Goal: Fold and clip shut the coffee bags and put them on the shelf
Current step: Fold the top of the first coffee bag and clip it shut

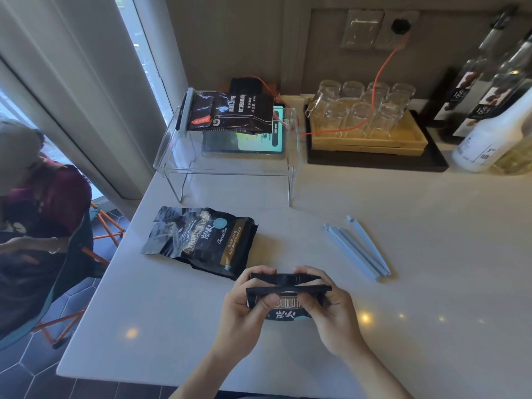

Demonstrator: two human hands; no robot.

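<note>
Both my hands hold a black coffee bag upright near the table's front, with its top edge bent over. My left hand pinches its left side and my right hand its right side. A second black coffee bag lies flat on the table to the left, its top unclipped. A third coffee bag lies on the clear acrylic shelf at the back, a light clip across its left end. Two pale blue sealing clips lie loose to the right of my hands.
A tablet sits under the shelf. At the back right stand a wooden tray of upturned glasses, an orange cable and several bottles. A seated person is beyond the table's left edge.
</note>
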